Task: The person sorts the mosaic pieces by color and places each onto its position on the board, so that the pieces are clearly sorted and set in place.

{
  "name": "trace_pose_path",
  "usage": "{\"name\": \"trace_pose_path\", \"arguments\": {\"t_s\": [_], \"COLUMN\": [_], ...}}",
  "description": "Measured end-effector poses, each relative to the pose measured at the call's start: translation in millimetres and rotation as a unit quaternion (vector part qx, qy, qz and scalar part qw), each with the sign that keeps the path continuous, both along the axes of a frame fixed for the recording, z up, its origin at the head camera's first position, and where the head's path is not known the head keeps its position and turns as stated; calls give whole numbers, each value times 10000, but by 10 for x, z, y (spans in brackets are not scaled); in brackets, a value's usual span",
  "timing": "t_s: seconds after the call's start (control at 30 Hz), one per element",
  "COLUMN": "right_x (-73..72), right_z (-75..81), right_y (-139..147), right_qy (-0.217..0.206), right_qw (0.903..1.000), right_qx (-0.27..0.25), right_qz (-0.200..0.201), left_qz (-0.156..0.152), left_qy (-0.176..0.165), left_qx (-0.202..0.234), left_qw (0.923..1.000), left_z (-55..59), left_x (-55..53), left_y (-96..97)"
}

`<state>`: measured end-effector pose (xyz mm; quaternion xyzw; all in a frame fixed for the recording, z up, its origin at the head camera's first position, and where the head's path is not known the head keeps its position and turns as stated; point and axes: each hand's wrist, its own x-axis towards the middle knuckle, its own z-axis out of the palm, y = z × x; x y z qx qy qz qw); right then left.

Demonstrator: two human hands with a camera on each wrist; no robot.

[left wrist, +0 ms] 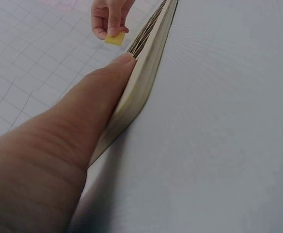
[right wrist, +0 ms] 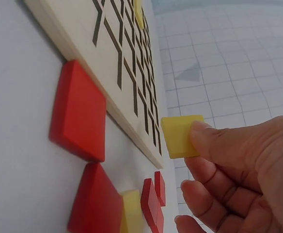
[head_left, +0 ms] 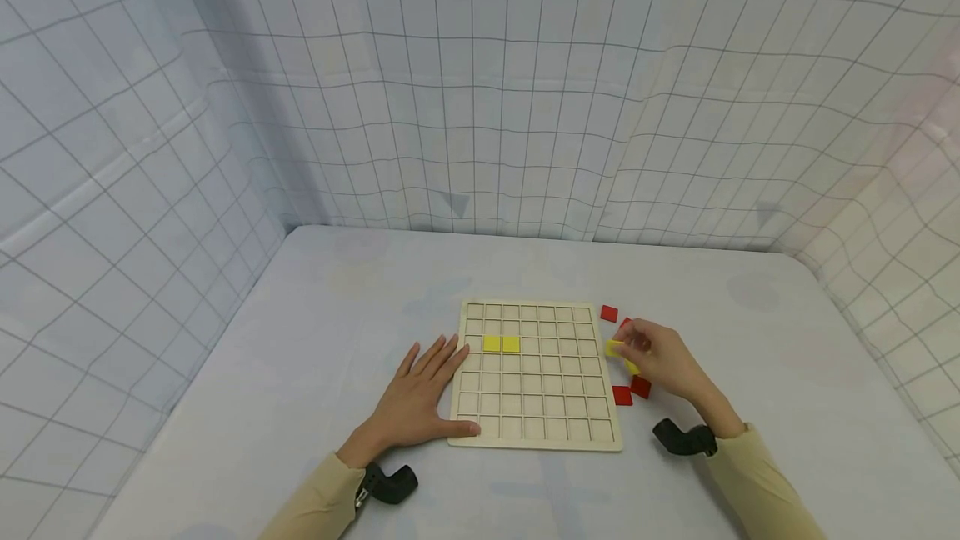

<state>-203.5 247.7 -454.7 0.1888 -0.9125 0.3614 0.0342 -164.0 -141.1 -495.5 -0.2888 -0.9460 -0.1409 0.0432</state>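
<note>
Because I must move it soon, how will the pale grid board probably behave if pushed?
The grid board looks stiff: its thick edge runs straight. It would probably slide rather than tip, lying flat on the table. The two yellow tiles on it would likely ride along, each sitting in a cell.

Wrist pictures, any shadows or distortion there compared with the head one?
Left wrist: dim, a dark shadow beside the left hand; right wrist: also muted, the board strongly skewed by the close viewpoint; head: brighter, the board much squarer, shadows softer.
</note>
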Motion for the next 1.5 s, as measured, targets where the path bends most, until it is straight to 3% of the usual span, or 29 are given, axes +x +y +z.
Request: {"name": "trace_pose_path", "arguments": {"t_s": [0.37, 0.73, 0.93, 1.5], "right_x": [-43, -123, -132, -242], "right_z": [44, 33, 35, 9], "right_y": [-140, -353, -486, -891], "right_qy": [-237, 103, 70, -236], "right_qw": [9994, 9982, 9969, 9996], "right_qx": [-191, -325, -550, -45], "right_qz": [185, 484, 556, 143], "left_qz": [5, 18, 33, 32], "left_qy": [-9, 0, -88, -67], "left_qx": [3, -9, -69, -44], "left_qw": [10000, 10000, 9999, 10000], "left_z": [-12, -10, 4, 15], "left_x": [-7, 2, 4, 7], "left_y": [0, 5, 8, 3]}}
